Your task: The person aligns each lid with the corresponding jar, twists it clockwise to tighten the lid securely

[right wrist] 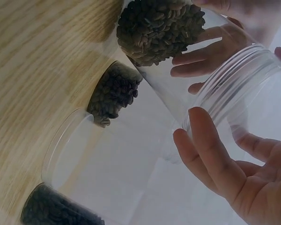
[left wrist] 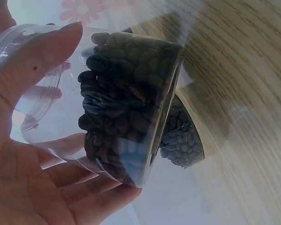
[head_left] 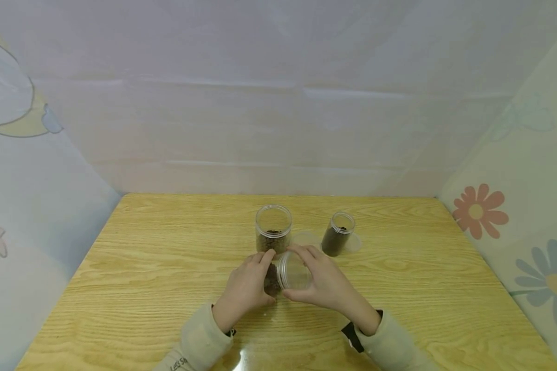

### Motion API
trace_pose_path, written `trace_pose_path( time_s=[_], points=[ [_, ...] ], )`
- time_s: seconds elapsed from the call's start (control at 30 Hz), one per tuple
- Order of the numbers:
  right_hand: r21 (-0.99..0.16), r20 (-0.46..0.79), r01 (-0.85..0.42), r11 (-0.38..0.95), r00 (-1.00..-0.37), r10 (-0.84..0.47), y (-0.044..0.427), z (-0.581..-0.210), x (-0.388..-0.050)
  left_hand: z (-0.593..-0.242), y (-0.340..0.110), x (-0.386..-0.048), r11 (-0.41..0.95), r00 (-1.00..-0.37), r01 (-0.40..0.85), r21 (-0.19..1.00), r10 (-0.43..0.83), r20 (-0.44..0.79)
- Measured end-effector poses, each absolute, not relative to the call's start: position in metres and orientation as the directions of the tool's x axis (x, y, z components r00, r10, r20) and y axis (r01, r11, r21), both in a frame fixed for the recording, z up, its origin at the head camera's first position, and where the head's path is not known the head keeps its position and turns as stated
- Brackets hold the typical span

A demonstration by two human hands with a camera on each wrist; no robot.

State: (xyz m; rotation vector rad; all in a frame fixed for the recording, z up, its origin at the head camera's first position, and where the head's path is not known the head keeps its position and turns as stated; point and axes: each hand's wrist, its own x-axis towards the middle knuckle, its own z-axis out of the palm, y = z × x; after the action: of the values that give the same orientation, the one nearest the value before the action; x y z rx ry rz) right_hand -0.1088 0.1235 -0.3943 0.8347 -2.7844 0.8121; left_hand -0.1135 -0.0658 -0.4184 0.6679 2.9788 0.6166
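Note:
Between the two hands a clear plastic jar of dark beans (left wrist: 126,108) tilts, its threaded mouth (right wrist: 234,70) toward the right. My left hand (head_left: 246,283) grips the jar's body, thumb on one side and fingers on the other, as the left wrist view shows. At the mouth end, my right hand (head_left: 322,278) curls its thumb and fingers round the clear rim. Whether a clear lid sits on that mouth cannot be told. The beans lie in the bottom part of the jar.
Behind the hands stands a wide open jar (head_left: 273,221) partly filled with dark beans. To its right is a narrower open jar (head_left: 338,237), fuller with dark contents. Clear lids lie near them, one lid (head_left: 354,242) beside the narrow jar. Printed cloth walls surround the wooden table (head_left: 167,247).

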Motion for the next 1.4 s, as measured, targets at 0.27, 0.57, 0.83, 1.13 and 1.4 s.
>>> trace_pose_path(
  time_s=[0.27,0.57,0.83,1.13,1.4],
  points=[
    [-0.521,0.204,-0.467,0.714,-0.881,-0.428,0.1222,-0.3937,-0.1083,-0.4182,-0.0651,-0.1132,0.829,-0.907,0.409,0.381,0.416,0.067],
    [-0.55,0.16,-0.403,0.731,-0.91,-0.382,0.1218,-0.3928,-0.1101,-0.4183,-0.0644,-0.1134,0.824,-0.902,0.425,0.374,0.422,0.092],
    [-0.627,0.045,-0.273,0.73,-0.948,-0.316,0.1246,-0.395,-0.116,-0.4173,-0.0633,-0.1121,0.839,-0.9,0.435,0.327,0.419,0.123],
    [-0.587,0.037,-0.255,0.768,-0.956,-0.289,0.1229,-0.3969,-0.1153,-0.4196,-0.0628,-0.1127,0.846,-0.896,0.444,0.297,0.42,0.142],
    [-0.52,0.039,-0.283,0.806,-0.95,-0.309,0.1198,-0.3934,-0.1162,-0.4204,-0.0642,-0.1139,0.841,-0.895,0.446,0.304,0.421,0.149]
  ],
)
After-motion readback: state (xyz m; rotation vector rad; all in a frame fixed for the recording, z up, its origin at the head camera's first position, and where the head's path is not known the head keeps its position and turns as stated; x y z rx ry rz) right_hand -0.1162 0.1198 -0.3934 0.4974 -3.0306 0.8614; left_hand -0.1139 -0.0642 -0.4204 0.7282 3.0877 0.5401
